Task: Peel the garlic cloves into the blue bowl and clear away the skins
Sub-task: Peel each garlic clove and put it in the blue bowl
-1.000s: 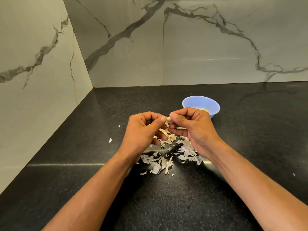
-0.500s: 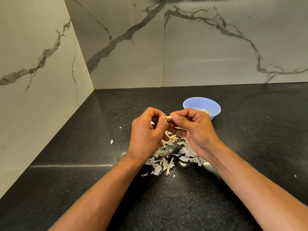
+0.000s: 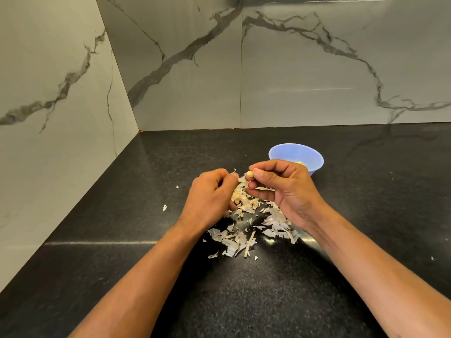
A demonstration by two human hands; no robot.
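Observation:
My right hand (image 3: 284, 189) pinches a small pale garlic clove (image 3: 249, 174) between thumb and fingertips, just in front of the blue bowl (image 3: 296, 154). A bit of yellowish peeled garlic (image 3: 299, 163) shows inside the bowl behind that hand. My left hand (image 3: 210, 196) is a little apart from the clove, fingers curled, pinching a thin strip of skin (image 3: 233, 171) at its fingertips. Below and between both hands a pile of papery garlic skins (image 3: 246, 228) lies on the black countertop (image 3: 122, 215).
Marble-patterned walls close the counter at the left and back, meeting in a corner (image 3: 139, 130). A few stray skin flakes (image 3: 164, 207) lie left of the pile, and tiny specks (image 3: 432, 258) at the right.
My hands have come apart: the left has pulled away leftward with a strip of skin, while the right keeps the clove. The camera view has shifted slightly.

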